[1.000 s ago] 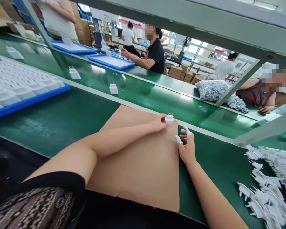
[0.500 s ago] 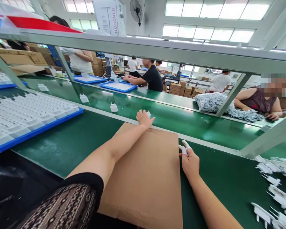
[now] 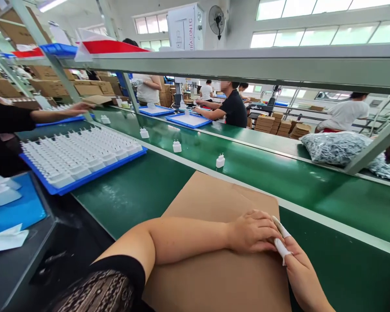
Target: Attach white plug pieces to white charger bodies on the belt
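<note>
My left hand lies above the brown cardboard sheet, its fingers drawn together and reaching to my right hand. Its fingertips are partly hidden between the two fingers of my right hand that wear white finger covers; whether anything small is held there cannot be made out. Those two covered fingers stand apart at the right edge of the cardboard. Beyond the sheet, a white plug adapter stands on the green belt with its pins up, and no hand touches it.
More adapters stand along the belt to the left. A blue tray full of white adapters lies left of the cardboard, with another person's arm behind it. A shelf beam crosses above; a bag of grey parts lies right.
My left hand has drawn back from the adapter on the belt and come to my right hand. The adapter stands alone. The view has turned left, and another person's arm has entered there.
</note>
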A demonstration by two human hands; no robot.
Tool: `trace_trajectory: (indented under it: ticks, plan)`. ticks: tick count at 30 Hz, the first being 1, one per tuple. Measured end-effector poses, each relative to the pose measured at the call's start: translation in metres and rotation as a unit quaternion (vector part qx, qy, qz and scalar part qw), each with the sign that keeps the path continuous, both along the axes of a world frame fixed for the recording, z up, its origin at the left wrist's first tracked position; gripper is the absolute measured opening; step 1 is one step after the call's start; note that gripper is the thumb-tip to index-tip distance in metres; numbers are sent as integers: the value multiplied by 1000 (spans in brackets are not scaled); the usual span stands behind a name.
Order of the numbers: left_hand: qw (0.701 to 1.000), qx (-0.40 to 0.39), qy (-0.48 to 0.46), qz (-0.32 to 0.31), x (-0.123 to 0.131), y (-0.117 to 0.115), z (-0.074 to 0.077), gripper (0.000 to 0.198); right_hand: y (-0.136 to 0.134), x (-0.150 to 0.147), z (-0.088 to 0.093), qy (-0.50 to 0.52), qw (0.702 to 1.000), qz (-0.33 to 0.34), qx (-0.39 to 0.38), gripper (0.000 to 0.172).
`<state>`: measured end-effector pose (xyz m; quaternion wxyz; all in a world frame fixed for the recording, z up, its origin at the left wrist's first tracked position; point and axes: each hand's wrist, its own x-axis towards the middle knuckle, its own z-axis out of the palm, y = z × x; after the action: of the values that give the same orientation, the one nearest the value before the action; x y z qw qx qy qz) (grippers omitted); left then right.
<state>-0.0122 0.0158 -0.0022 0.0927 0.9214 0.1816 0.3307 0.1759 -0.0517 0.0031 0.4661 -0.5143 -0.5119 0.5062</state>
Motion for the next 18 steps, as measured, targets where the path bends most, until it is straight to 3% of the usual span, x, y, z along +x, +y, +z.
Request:
trace_trajectory:
  ticks: [4, 10, 18]
  plan:
    - [1000, -8, 24, 11, -2, 8, -5, 38, 1, 5, -4, 42, 997, -10, -58, 55]
    - [999, -22, 23, 1, 1, 13, -12, 37, 5, 19, -15, 13, 996, -12, -93, 59]
    - [995, -54, 79, 34, -3, 5, 0, 36, 5, 18, -6, -1, 997, 14, -80, 66]
